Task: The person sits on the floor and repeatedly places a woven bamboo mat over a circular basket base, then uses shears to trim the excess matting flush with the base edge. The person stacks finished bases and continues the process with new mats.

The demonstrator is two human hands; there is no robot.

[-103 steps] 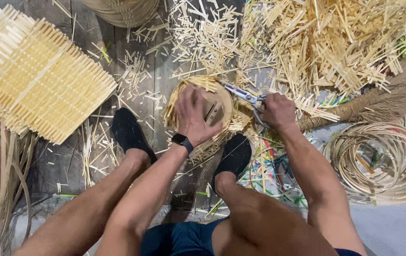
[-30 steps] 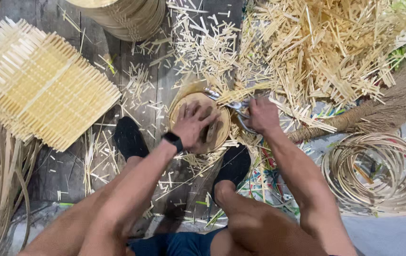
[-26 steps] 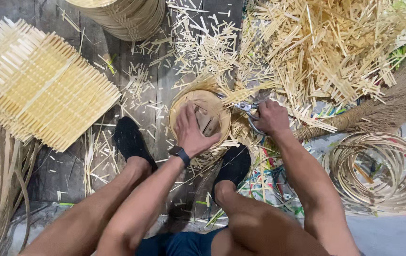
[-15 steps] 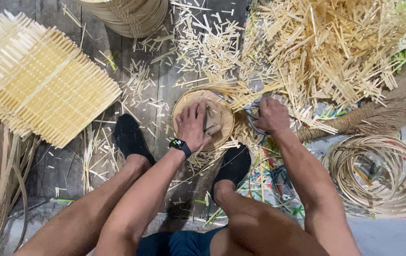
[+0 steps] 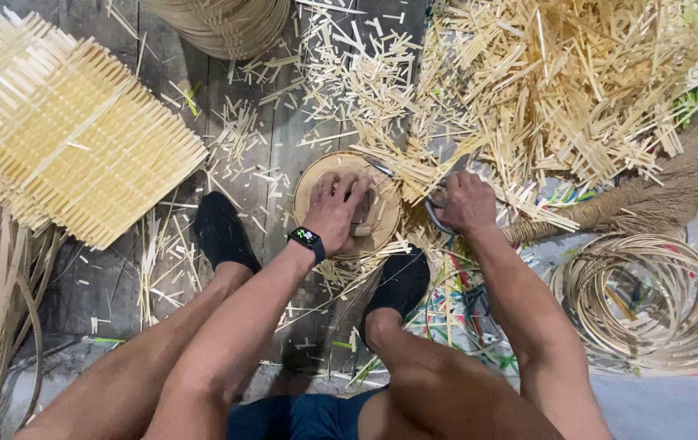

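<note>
Since half a second ago, little has been shifted: the left hand (image 5: 334, 208) has been kept pressed, fingers spread, on the small round woven basket (image 5: 347, 204), and the right hand (image 5: 467, 202) has been kept closed around the handles of the shears (image 5: 430, 189). The basket is set on the dark wooden floor (image 5: 105, 285) between the two black-socked feet (image 5: 223, 232), at the near edge of a large heap of cut bamboo splints (image 5: 544, 90). The blades of the shears are pointed toward the basket's right rim, where loose strip ends are sticking out. A black smartwatch (image 5: 307, 240) is worn on the left wrist. A flat woven bamboo mat (image 5: 64, 138) is seen to the left, a stack of woven baskets (image 5: 223, 24) at the top, coiled rattan rings (image 5: 650, 301) to the right, and a broom (image 5: 634, 195) just beyond the right hand.
</note>
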